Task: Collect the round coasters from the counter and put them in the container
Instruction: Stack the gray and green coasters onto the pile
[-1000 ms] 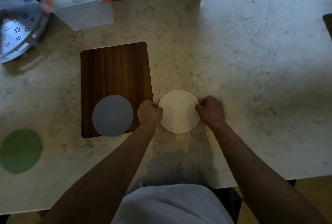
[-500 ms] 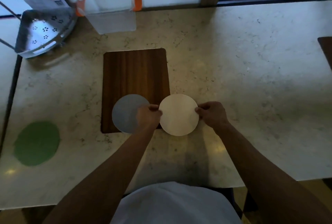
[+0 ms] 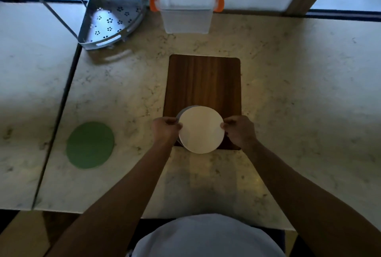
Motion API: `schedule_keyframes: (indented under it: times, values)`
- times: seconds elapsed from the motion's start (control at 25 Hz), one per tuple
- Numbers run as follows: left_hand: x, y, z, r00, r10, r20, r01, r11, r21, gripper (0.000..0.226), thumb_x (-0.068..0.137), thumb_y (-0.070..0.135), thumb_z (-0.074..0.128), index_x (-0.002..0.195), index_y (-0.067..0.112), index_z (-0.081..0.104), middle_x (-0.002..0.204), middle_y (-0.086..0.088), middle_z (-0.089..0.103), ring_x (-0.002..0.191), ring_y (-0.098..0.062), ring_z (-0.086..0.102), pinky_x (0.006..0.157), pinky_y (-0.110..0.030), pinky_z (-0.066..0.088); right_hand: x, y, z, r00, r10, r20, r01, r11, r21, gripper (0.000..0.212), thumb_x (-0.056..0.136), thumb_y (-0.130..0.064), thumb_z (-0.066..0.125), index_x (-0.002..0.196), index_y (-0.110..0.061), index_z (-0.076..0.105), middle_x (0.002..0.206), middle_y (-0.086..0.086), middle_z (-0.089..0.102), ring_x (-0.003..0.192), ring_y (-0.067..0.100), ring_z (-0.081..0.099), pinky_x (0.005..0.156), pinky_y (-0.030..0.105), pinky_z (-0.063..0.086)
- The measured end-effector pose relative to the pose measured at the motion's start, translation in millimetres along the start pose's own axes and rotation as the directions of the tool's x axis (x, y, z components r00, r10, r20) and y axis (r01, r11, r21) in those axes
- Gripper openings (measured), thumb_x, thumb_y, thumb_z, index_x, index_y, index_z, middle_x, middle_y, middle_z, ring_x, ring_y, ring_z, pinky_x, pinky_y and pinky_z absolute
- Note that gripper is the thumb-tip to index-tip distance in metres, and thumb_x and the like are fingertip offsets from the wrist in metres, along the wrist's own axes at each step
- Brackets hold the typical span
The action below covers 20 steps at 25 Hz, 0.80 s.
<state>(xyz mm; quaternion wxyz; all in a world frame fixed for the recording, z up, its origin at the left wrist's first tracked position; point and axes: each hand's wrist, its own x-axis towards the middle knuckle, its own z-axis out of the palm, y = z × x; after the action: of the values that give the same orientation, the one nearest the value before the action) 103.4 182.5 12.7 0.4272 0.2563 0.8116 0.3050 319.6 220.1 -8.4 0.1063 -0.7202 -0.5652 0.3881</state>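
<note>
A white round coaster (image 3: 201, 129) hangs between both hands over the near end of the wooden board (image 3: 203, 80). My left hand (image 3: 166, 127) pinches its left edge and my right hand (image 3: 239, 130) pinches its right edge. Under it lies a grey round coaster (image 3: 180, 113), of which only a thin rim shows at the upper left. A green round coaster (image 3: 90, 145) lies flat on the counter to the left. The clear container (image 3: 186, 20) with orange clips stands at the back against the wall.
A perforated metal corner shelf (image 3: 109, 23) sits at the back left, beside the container. A mirrored panel (image 3: 31, 83) borders the counter on the left. The marble counter's front edge (image 3: 82, 212) runs close to my body.
Both hands carried the white coaster left from the bare counter until it covers the grey coaster on the board. The camera view also shifted, bringing the container towards the centre.
</note>
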Motion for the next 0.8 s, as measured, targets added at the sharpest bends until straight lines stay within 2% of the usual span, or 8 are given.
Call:
schedule_keyframes:
  times: [0.12,0.32,0.48,0.6,0.8]
  values:
    - [10,-1,-5,1.0,0.001,-0.005,-0.001,1.0,0.003,0.022,0.074,0.007,0.076,0.096,0.008,0.074,0.098,-0.013,0.074,0.088,-0.026,0.069,0.084,-0.048,0.057,3,-8,13,0.999,-0.01,-0.04,0.009,1.0,-0.025,0.03,0.086,-0.03,0.068,0.109,-0.013,0.071,0.11,0.007,0.072,0.099,0.023,0.066,0.087,0.026,0.044]
    - [24,0,-5,1.0,0.007,-0.027,-0.005,0.999,0.042,0.018,0.076,0.007,0.075,0.093,0.01,0.076,0.099,-0.011,0.075,0.088,-0.025,0.069,0.085,-0.043,0.057,3,-15,29,0.994,0.023,-0.111,-0.024,1.0,-0.009,0.028,0.088,-0.027,0.067,0.111,-0.014,0.07,0.114,0.006,0.071,0.103,0.022,0.064,0.082,0.022,0.036]
    - [28,-2,-3,0.997,0.026,-0.07,-0.018,0.995,0.101,0.018,0.076,0.009,0.075,0.094,0.012,0.077,0.101,-0.008,0.075,0.089,-0.019,0.066,0.077,-0.027,0.046,6,-14,36,0.988,0.048,-0.147,-0.052,0.998,-0.023,0.026,0.088,-0.026,0.066,0.11,-0.014,0.071,0.112,0.006,0.072,0.1,0.023,0.065,0.08,0.022,0.038]
    - [27,-3,-2,0.995,0.066,-0.075,-0.054,0.986,0.157,0.017,0.077,0.011,0.074,0.094,0.013,0.077,0.1,-0.008,0.075,0.079,-0.012,0.06,0.074,-0.025,0.043,8,-14,37,0.988,0.031,-0.148,-0.042,0.996,-0.073,0.026,0.088,-0.028,0.064,0.11,-0.014,0.071,0.107,0.005,0.074,0.094,0.02,0.068,0.078,0.022,0.041]
    - [32,-3,0,0.995,0.089,-0.046,-0.075,0.967,0.245,0.02,0.079,0.012,0.072,0.098,0.01,0.075,0.102,-0.009,0.074,0.093,-0.022,0.066,0.079,-0.026,0.044,7,-17,40,0.983,-0.005,-0.183,-0.021,0.99,-0.14,0.021,0.088,-0.026,0.065,0.105,-0.016,0.073,0.098,0.003,0.076,0.083,0.016,0.069,0.071,0.021,0.046]
